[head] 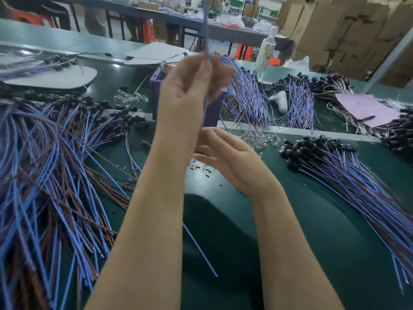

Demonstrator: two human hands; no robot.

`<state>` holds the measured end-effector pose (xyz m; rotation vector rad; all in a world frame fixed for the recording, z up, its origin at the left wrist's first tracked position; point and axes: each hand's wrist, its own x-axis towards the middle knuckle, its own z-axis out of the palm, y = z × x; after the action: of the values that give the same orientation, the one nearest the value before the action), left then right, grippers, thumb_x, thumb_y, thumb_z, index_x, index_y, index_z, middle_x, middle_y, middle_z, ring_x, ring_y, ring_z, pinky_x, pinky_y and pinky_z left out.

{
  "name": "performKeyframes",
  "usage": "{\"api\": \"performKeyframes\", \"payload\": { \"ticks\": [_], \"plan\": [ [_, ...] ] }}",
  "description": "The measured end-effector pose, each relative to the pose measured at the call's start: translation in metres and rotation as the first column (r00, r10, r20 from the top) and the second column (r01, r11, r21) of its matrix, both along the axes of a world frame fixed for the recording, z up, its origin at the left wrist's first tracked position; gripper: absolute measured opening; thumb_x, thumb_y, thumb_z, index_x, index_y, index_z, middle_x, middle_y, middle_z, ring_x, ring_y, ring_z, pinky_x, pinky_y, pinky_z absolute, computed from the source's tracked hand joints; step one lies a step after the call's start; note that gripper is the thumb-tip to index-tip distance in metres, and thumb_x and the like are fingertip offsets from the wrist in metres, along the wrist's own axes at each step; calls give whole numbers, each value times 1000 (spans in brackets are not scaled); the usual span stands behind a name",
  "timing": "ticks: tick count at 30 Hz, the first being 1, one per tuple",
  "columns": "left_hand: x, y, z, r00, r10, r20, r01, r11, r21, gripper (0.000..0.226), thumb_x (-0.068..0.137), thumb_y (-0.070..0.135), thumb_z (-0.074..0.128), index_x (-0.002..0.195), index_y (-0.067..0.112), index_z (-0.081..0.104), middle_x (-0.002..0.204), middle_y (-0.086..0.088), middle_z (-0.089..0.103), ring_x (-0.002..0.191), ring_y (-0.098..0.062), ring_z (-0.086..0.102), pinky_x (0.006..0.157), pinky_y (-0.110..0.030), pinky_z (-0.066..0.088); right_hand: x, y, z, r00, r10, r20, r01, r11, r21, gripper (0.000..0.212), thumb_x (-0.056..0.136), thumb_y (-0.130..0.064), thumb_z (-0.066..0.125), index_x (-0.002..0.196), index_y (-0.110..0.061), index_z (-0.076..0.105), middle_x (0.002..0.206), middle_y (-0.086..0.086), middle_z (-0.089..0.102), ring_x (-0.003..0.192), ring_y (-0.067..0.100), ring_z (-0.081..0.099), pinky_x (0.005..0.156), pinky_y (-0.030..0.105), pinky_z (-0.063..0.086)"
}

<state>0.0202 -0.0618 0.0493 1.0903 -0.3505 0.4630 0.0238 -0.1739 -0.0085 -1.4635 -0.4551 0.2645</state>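
Note:
My left hand is raised in the middle of the view and pinches a thin blue wire that runs straight up past the top edge. Below the fingers the wire drops behind my left wrist toward my right hand. My right hand hovers lower over the green table, palm turned left, fingers relaxed and blurred, with nothing plainly held. Small dark and red bits lie scattered under it.
A large heap of blue and brown wires with black caps covers the left. A similar heap fans out on the right. Behind the hands are a blue box, clear bulbs, more bundles, a bottle and pink paper.

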Motion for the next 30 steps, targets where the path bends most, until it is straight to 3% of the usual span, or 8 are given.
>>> {"api": "performKeyframes", "payload": {
  "ticks": [3,6,9,13,16,20,26,30],
  "plan": [
    [-5,14,20,992,109,66,-99,985,-141,13,98,11,46,94,14,58,75,10,72,75,-5,64,72,-21,50,-7,-7,19,978,-94,189,81,994,73,20,95,-13,48,86,-17,67,71,-3,64,72,13,63,75,24,52],
    [-3,20,23,968,243,-60,-251,933,-258,10,97,12,49,94,14,58,70,12,69,67,-1,61,63,-17,48,-12,-23,40,964,-113,241,76,985,157,22,92,-15,50,85,-18,71,58,-5,54,50,8,46,50,16,38],
    [4,16,12,934,275,-226,-331,906,-265,7,96,18,55,93,16,61,70,9,64,60,0,56,57,-15,45,-12,-30,48,942,-190,278,194,981,10,19,93,-17,53,83,-17,70,52,-7,50,44,7,38,43,14,32],
    [17,-4,-26,894,191,-407,-151,980,127,16,97,17,52,84,19,61,73,7,65,55,4,55,56,-16,48,1,-28,33,896,-297,329,423,793,-438,20,96,-14,50,81,-15,62,55,-5,56,43,2,48,44,11,38],
    [24,-14,-54,867,277,-414,-148,937,316,23,97,11,50,77,18,59,74,2,65,58,-2,58,74,-28,55,14,-24,10,890,-345,299,455,613,-646,18,94,-16,49,82,-17,62,68,-1,63,63,14,62,49,16,43],
    [29,-18,-72,847,341,-409,-142,885,443,20,95,13,53,77,17,60,72,1,64,74,-21,65,88,-41,53,20,-3,-14,815,-447,368,579,612,-539,18,93,-21,54,95,-11,68,88,6,70,89,22,64,77,28,46],
    [31,-15,-84,792,487,-368,-234,799,554,16,95,17,54,93,10,68,84,-5,69,87,-22,66,82,-28,50,21,20,-34,753,-590,292,658,665,-353,13,93,-16,55,83,-16,64,78,2,67,83,24,65,78,32,50],
    [31,-14,-87,763,536,-360,-266,769,581,20,97,16,49,98,7,67,81,-2,64,88,-23,63,78,-25,45,24,18,-35,662,-734,150,747,630,-212,16,96,-13,49,81,-17,54,75,2,66,85,29,66,86,49,51]
  ]
}}
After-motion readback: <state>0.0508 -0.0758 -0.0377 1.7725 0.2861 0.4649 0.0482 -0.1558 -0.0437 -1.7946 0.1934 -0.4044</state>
